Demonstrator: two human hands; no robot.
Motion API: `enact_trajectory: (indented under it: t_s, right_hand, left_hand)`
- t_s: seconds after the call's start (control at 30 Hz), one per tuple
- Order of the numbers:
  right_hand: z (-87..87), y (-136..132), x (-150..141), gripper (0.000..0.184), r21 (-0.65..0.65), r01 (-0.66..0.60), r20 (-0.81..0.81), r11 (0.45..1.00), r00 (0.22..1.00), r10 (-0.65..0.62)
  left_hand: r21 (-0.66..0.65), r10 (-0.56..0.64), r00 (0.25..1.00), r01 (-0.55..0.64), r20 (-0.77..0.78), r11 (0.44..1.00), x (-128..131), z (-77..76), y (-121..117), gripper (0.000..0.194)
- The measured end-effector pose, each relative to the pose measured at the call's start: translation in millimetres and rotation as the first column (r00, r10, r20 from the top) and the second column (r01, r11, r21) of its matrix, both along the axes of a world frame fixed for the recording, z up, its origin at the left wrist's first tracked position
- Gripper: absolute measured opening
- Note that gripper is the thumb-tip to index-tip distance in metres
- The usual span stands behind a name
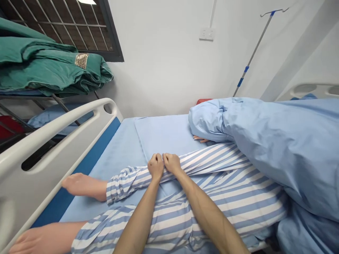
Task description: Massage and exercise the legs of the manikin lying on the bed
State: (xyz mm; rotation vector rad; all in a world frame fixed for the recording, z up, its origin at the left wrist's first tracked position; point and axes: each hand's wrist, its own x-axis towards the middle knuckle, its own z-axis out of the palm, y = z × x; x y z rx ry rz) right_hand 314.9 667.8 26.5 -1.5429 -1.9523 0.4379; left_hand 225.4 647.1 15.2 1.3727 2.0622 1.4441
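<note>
Blue-and-white striped trousers (219, 211) cover two legs stretched out on the bed; the smooth bare feet look like a manikin's. My left hand (155, 165) is closed in a fist on the far trouser leg, around the knee. Right beside it, my right hand (171, 163) is also closed on the same trouser leg, the two thumbs nearly touching. Cloth seems gripped in both, though the fingertips are hidden. The far foot (84, 187) and near foot (50, 240) point toward the footboard. A bunched blue quilt (265, 134) hides the upper body; some fingers (201, 139) stick out beneath it.
A white and blue footboard (66, 141) borders the left side. Behind it, folded green cloth (53, 67) lies on a metal rack. An IV pole (254, 53) stands by the wall at the back right, near a wall socket (207, 34). Light blue sheet (164, 130) covers the mattress.
</note>
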Motion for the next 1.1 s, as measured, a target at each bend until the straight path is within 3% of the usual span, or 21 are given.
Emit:
enact_trajectory:
  t_s: [0.13,0.33,0.47,0.53,0.63,0.73,0.83,0.9,1.0,1.1]
  right_hand:
    - [-8.9,-1.6,-1.2,0.043,-0.026,0.031,-0.013,0.999,0.999,-0.031]
    - [-4.3,6.9,1.7,0.046,-0.066,0.014,-0.187,0.998,0.982,-0.026]
    - [-7.0,8.5,1.9,0.041,-0.065,0.01,-0.18,0.998,0.984,-0.021]
    - [-4.3,9.5,2.8,0.044,-0.066,-0.007,-0.175,0.998,0.985,-0.005]
    - [10.9,10.6,11.7,0.044,-0.064,-0.019,-0.057,0.998,0.998,0.015]
    - [30.3,9.5,29.1,0.036,0.03,-0.029,0.21,0.999,0.977,0.022]
    - [34.2,8.1,45.5,0.035,0.079,-0.053,0.345,0.996,0.938,0.023]
    - [26.0,9.1,52.4,0.037,0.051,-0.026,0.311,0.998,0.95,0.009]
    - [10.1,15.0,58.1,0.041,0.012,0.031,0.13,0.999,0.991,-0.033]
    - [3.0,23.5,62.2,0.046,0.019,0.05,-0.135,0.999,0.99,-0.047]
  left_hand:
    - [0.005,-0.013,0.999,0.013,0.033,1.0,1.2,8.0,3.6,0.034]
    - [0.112,-0.048,0.954,0.015,0.295,0.994,23.4,32.3,21.7,0.032]
    - [0.083,0.042,0.969,-0.064,0.242,0.994,30.8,19.0,22.5,0.034]
    - [0.056,0.037,0.979,-0.049,0.203,0.997,29.9,10.3,20.6,0.034]
    - [0.068,-0.032,0.991,0.023,0.13,0.997,29.8,5.5,19.2,0.033]
    - [0.073,-0.079,0.996,0.075,0.052,0.995,33.1,7.4,19.2,0.033]
    - [0.022,-0.092,0.996,0.092,-0.004,0.996,35.9,7.0,19.4,0.033]
    - [0.001,-0.091,0.996,0.091,-0.021,0.996,36.3,5.2,19.4,0.032]
    - [0.013,-0.092,0.996,0.091,0.005,0.996,37.7,7.3,21.6,0.032]
    - [0.033,-0.094,0.979,0.09,0.179,0.995,47.4,19.8,29.4,0.032]
